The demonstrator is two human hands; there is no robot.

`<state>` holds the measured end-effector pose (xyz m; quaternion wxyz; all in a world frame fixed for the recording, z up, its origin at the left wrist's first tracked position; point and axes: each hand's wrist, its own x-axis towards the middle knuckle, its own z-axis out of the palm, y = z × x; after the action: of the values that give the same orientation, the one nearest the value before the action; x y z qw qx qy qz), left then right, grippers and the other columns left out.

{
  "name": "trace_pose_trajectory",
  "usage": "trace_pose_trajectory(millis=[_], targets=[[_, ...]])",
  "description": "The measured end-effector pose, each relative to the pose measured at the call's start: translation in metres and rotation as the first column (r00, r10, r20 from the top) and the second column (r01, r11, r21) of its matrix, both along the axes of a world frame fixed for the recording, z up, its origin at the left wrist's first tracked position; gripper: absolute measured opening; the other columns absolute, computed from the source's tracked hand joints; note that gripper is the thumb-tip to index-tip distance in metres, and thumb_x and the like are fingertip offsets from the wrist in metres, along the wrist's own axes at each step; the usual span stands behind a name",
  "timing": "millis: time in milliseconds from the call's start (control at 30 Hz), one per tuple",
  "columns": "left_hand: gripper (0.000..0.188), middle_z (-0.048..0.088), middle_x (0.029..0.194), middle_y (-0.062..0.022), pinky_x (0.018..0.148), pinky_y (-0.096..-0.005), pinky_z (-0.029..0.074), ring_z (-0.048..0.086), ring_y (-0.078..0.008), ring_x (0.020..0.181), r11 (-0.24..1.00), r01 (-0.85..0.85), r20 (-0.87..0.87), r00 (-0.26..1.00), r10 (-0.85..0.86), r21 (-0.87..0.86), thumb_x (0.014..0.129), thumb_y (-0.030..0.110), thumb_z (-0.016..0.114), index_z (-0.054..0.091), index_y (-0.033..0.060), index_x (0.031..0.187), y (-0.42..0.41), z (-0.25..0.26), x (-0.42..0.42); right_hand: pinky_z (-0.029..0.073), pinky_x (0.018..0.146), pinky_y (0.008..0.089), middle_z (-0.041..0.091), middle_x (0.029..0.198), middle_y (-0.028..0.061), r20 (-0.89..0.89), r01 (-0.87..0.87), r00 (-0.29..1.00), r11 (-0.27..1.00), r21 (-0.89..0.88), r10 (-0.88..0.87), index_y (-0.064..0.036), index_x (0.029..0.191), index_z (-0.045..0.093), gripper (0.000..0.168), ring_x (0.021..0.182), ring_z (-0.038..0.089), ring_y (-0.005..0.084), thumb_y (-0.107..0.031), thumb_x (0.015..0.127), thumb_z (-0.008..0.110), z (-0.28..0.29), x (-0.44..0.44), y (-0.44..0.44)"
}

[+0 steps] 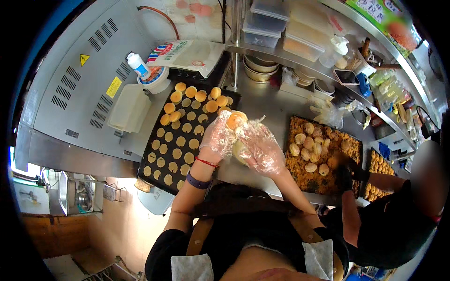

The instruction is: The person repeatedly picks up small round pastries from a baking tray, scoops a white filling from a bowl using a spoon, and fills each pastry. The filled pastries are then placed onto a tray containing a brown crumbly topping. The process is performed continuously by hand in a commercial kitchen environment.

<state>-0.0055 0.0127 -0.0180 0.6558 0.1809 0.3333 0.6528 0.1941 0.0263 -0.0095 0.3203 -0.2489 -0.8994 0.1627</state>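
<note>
My left hand (219, 135), in a clear plastic glove, holds a small round golden cake (236, 120) over the right edge of a black baking tray (147, 159). My right hand (262, 147), gloved the same way, meets the cake from the right. A thin pale tip sticks out above its fingers; I cannot tell whether it is a tool or loose glove. Beneath the hands, partly hidden, is a pale round thing (240, 151), perhaps a bowl. Several golden cakes (191, 92) sit at the tray's far end, and pale round marks cover the rest.
On the right, a co-worker's black-gloved hands (346, 172) are at a tray of orange-brown floss (293, 175) holding filled cakes (308, 143). Another tray of pastries (378, 168) lies beyond. A steel shelf (299, 58) with tubs overhangs the counter; a grey metal cabinet (88, 95) stands left.
</note>
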Motion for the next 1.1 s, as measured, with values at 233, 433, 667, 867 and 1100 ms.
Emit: trace_pose_trajectory(millis=[233,433,667,867,1100], targets=[[0.045,0.054,0.132,-0.0084,0.097,-0.0305,0.048,0.055,-0.0166,0.115,0.985,0.072,-0.055,0.996,-0.064,0.157,0.106,0.033,0.041,0.048,-0.0011,0.135,-0.008,-0.001,0.006,0.039,0.110,0.0492,0.059,0.133,0.0071,0.096,-0.025,0.995,0.974,0.224,0.003,-0.013,0.127,0.064,0.047,0.120,0.058,0.0314,-0.026,0.081,0.071,0.008,-0.010,0.009],[0.036,0.063,0.116,-0.0121,0.094,-0.0361,0.051,0.062,-0.0236,0.105,0.980,0.178,0.409,0.891,-0.197,0.083,0.106,0.031,0.041,0.056,0.0023,0.120,-0.009,0.006,-0.011,0.037,0.111,0.0505,0.063,0.128,0.0035,0.072,-0.055,0.996,0.989,0.140,0.045,-0.019,0.126,0.065,0.047,0.122,0.057,0.0293,-0.027,0.081,0.071,0.022,0.003,0.012],[0.027,0.061,0.118,-0.0125,0.094,-0.0344,0.050,0.061,-0.0237,0.105,0.927,0.132,-0.814,0.532,0.233,0.351,0.103,0.022,0.045,0.054,0.0031,0.120,-0.018,0.013,-0.003,0.032,0.116,0.0487,0.055,0.140,0.0026,0.160,0.034,0.985,0.983,0.183,-0.064,-0.022,0.134,0.060,0.054,0.133,0.049,0.0288,-0.033,0.082,0.071,0.041,-0.013,0.002],[0.033,0.060,0.115,-0.0085,0.089,-0.0318,0.050,0.060,-0.0216,0.104,0.925,0.005,-0.595,0.767,0.241,0.381,0.094,0.018,0.060,0.053,0.0034,0.122,-0.015,0.022,-0.008,0.033,0.115,0.0495,0.054,0.142,0.0039,0.105,0.027,0.994,0.996,0.088,-0.036,-0.017,0.133,0.061,0.053,0.133,0.049,0.0301,-0.030,0.082,0.070,0.019,-0.003,0.009],[0.053,0.052,0.137,-0.0142,0.102,-0.0321,0.045,0.054,-0.0197,0.122,0.930,0.165,-0.790,0.587,0.174,0.328,0.096,0.013,0.060,0.042,-0.0052,0.142,-0.023,0.033,0.001,0.036,0.111,0.0415,0.047,0.146,0.0190,-0.413,0.022,0.901,0.967,-0.255,-0.129,-0.002,0.143,0.045,0.058,0.132,0.048,0.0324,-0.007,0.089,0.065,0.020,-0.030,0.004]])
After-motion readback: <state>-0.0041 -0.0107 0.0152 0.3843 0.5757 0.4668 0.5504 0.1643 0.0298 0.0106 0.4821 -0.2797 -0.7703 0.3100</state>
